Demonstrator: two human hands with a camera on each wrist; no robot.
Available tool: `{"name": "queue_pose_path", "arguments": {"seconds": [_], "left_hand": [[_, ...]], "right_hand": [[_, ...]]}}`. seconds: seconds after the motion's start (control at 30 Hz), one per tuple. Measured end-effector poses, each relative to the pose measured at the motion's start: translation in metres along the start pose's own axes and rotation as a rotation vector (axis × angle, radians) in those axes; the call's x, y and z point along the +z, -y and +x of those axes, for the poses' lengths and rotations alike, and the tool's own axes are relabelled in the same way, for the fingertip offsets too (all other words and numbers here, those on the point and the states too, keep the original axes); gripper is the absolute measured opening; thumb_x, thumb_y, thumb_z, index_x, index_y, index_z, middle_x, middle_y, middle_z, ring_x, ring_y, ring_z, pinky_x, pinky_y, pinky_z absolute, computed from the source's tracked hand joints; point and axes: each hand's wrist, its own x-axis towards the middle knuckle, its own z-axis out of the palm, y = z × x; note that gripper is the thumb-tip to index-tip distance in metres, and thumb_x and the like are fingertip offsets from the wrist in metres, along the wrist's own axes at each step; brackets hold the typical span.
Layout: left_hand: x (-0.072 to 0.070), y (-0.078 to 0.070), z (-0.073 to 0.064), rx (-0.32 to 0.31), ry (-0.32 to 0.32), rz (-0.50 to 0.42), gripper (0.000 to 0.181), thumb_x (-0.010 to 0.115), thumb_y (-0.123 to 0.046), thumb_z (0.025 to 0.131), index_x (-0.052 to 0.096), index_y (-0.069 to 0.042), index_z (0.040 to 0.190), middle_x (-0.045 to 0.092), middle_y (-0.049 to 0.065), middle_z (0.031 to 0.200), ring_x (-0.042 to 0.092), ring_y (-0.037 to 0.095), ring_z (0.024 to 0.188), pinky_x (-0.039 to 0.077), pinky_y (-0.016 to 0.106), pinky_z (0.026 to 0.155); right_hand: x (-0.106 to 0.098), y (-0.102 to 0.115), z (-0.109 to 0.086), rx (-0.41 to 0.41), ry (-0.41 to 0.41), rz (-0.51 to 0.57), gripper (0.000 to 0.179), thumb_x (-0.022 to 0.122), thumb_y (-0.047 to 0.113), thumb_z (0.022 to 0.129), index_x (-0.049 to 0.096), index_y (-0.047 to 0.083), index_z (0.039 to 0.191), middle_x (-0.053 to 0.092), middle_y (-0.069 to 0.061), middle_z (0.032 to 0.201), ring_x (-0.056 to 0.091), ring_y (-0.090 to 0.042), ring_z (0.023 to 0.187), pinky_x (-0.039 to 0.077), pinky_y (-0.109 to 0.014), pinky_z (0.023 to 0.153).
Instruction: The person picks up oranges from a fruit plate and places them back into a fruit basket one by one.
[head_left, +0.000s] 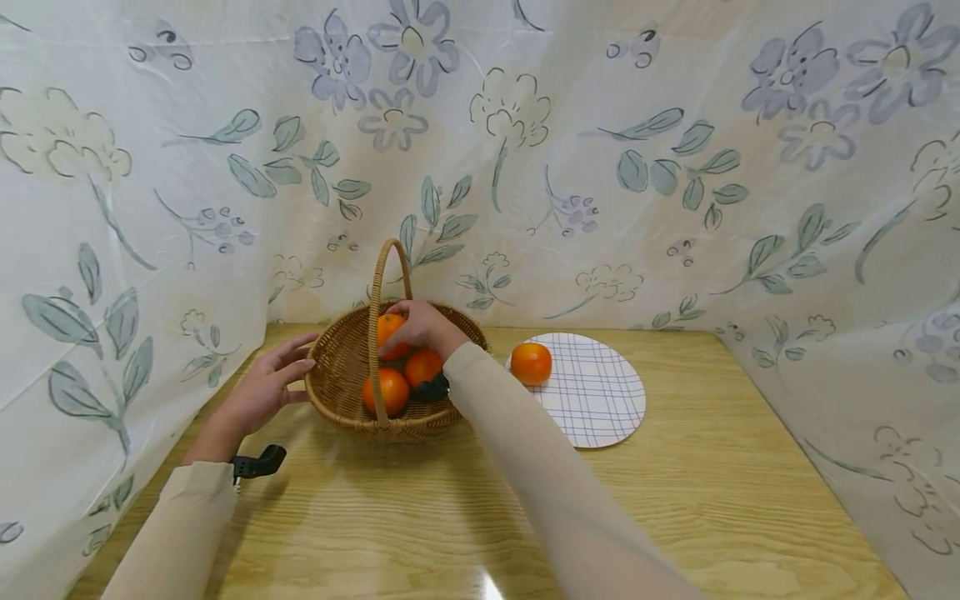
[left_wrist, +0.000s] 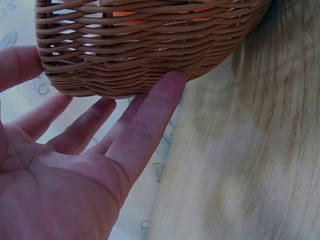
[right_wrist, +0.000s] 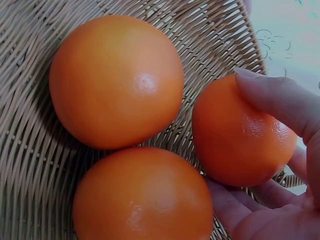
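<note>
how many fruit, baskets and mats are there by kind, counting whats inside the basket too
Orange fruits: 4
Wicker basket: 1
Checked mat: 1
Total: 6

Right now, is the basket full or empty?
Neither: the basket is partly filled. Three oranges are inside, one held by the right hand, and its left side shows bare weave.

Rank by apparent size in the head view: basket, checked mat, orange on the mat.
1. Basket, largest, counting its handle.
2. Checked mat, though partly covered.
3. Orange, clearly smallest.
</note>
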Motion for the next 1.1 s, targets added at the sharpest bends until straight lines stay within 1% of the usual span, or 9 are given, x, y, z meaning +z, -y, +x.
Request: {"name": "queue_pose_path", "arguments": {"seconds": [0.3, 0.4, 0.5, 0.6, 0.7, 0.83, 0.97, 1.1], "left_hand": [[0.000, 0.000, 0.000, 0.000, 0.008, -0.005, 0.064, 0.048, -0.030, 0.110, 0.020, -0.011, 0.164, 0.025, 0.030, 0.160, 0.059, 0.007, 0.120, 0.060, 0.034, 0.088], [-0.001, 0.000, -0.001, -0.005, 0.010, -0.003, 0.064, 0.047, -0.030, 0.111, 0.019, -0.012, 0.165, 0.025, 0.030, 0.161, 0.058, 0.007, 0.119, 0.060, 0.034, 0.088], [-0.002, 0.000, -0.001, -0.012, 0.010, -0.002, 0.064, 0.048, -0.031, 0.110, 0.019, -0.012, 0.165, 0.024, 0.030, 0.161, 0.058, 0.007, 0.120, 0.060, 0.034, 0.088], [-0.003, 0.000, -0.001, -0.016, 0.009, -0.002, 0.064, 0.048, -0.031, 0.110, 0.019, -0.013, 0.165, 0.024, 0.029, 0.162, 0.058, 0.007, 0.120, 0.060, 0.034, 0.088], [-0.003, 0.001, -0.001, -0.013, 0.005, -0.004, 0.064, 0.048, -0.031, 0.110, 0.020, -0.014, 0.165, 0.025, 0.029, 0.161, 0.058, 0.007, 0.120, 0.060, 0.034, 0.088], [-0.003, 0.002, -0.001, -0.004, 0.005, -0.007, 0.064, 0.049, -0.031, 0.110, 0.021, -0.014, 0.165, 0.026, 0.029, 0.161, 0.059, 0.007, 0.120, 0.061, 0.034, 0.087], [-0.002, 0.002, -0.001, 0.007, 0.009, -0.006, 0.064, 0.049, -0.030, 0.110, 0.021, -0.013, 0.165, 0.027, 0.030, 0.159, 0.060, 0.008, 0.120, 0.061, 0.034, 0.087], [-0.002, -0.001, -0.004, 0.003, 0.006, 0.004, 0.064, 0.049, -0.030, 0.110, 0.020, -0.013, 0.165, 0.026, 0.030, 0.159, 0.059, 0.010, 0.120, 0.061, 0.034, 0.087]], "right_hand": [[0.004, -0.004, 0.006, 0.031, -0.003, -0.072, 0.080, 0.093, 0.019, 0.075, 0.057, 0.017, 0.146, 0.059, -0.011, 0.139, 0.059, -0.027, 0.116, 0.051, -0.039, 0.103], [0.005, -0.006, 0.006, 0.048, 0.003, -0.080, 0.082, 0.093, 0.020, 0.075, 0.055, 0.018, 0.148, 0.058, -0.011, 0.141, 0.059, -0.028, 0.120, 0.051, -0.041, 0.105], [0.006, -0.008, 0.005, 0.065, 0.011, -0.081, 0.080, 0.092, 0.021, 0.077, 0.055, 0.017, 0.148, 0.055, -0.011, 0.147, 0.056, -0.028, 0.127, 0.049, -0.041, 0.109], [0.005, -0.008, 0.003, 0.079, 0.023, -0.062, 0.075, 0.090, 0.020, 0.080, 0.057, 0.015, 0.147, 0.050, -0.010, 0.153, 0.052, -0.029, 0.134, 0.046, -0.041, 0.112], [0.003, -0.007, 0.000, 0.074, 0.036, -0.029, 0.070, 0.089, 0.019, 0.082, 0.058, 0.013, 0.145, 0.049, -0.010, 0.154, 0.052, -0.029, 0.134, 0.047, -0.040, 0.111], [-0.005, -0.008, -0.005, 0.015, 0.049, 0.017, 0.071, 0.087, 0.020, 0.083, 0.056, 0.011, 0.147, 0.052, -0.012, 0.151, 0.054, -0.029, 0.130, 0.049, -0.038, 0.107], [-0.016, -0.010, -0.008, -0.050, 0.064, 0.046, 0.077, 0.086, 0.026, 0.084, 0.051, 0.012, 0.151, 0.054, -0.015, 0.149, 0.054, -0.030, 0.132, 0.049, -0.041, 0.108], [-0.027, -0.009, -0.015, -0.077, 0.106, 0.181, 0.078, 0.084, 0.022, 0.086, 0.047, 0.011, 0.154, 0.050, -0.019, 0.153, 0.051, -0.033, 0.137, 0.043, -0.049, 0.116]]}}
